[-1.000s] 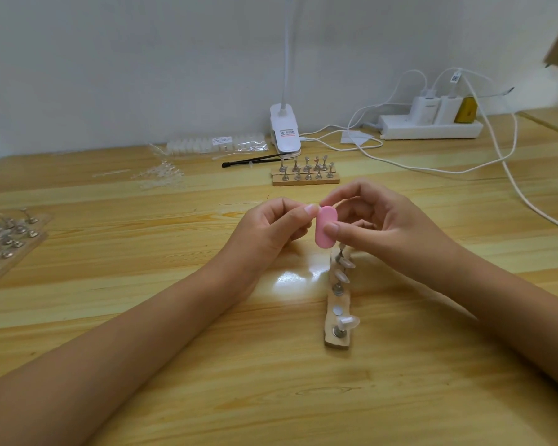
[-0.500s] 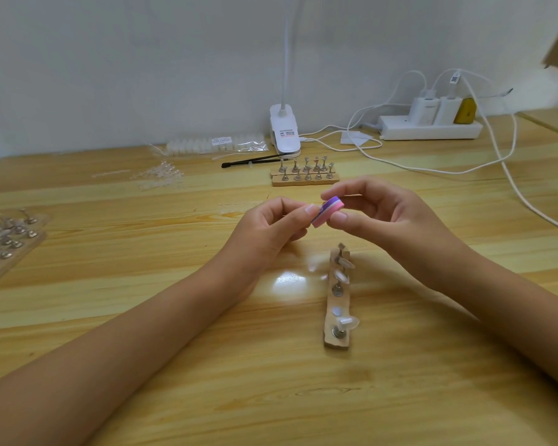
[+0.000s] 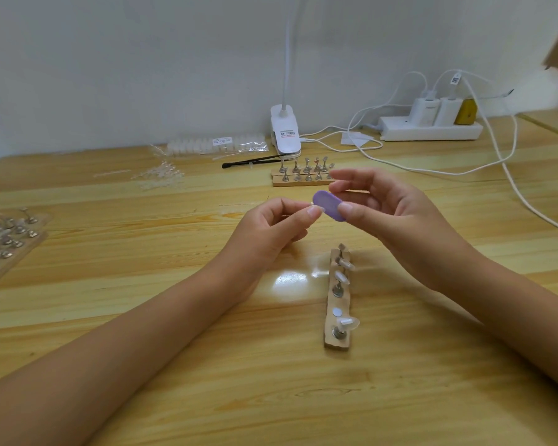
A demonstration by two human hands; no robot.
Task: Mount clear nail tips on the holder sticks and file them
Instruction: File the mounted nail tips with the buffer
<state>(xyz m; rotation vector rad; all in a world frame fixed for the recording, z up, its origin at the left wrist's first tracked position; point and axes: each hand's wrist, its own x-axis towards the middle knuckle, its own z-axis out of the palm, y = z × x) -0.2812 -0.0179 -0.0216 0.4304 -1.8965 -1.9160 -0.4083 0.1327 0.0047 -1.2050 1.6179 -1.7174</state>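
Over the middle of the pale wooden surface (image 3: 174, 317): both hands are raised close together, probably to keep the small work near the eye and the light.
Right hand (image 3: 390, 214): thumb and forefinger pinch the small purple oval nail file (image 3: 327, 206) by its right end, with the other fingers loosely spread. The file's left end is bare for rubbing.
Left hand (image 3: 271, 226): the fingers are curled, and thumb and forefinger pinch something tiny and clear at the file's left edge. It is likely a clear nail tip, but it is too small to tell whether it sits on a stick.
Step, as I judge it: filing one tip's edge.
Narrow wooden strip of metal holder sticks (image 3: 337, 341): lies below the right hand, one end toward the person. Some sticks carry mounted clear tips (image 3: 348, 323), handy for swapping.
Far side: a second wooden block of holder sticks (image 3: 300, 181), loose clear tips (image 3: 161, 177) and a clear packet of tips (image 3: 219, 144) lie well apart, seemingly as stock.
Left edge: wooden trays of more sticks (image 3: 10, 239).
Back: white clip lamp (image 3: 285, 130) and white power strip (image 3: 429, 132).
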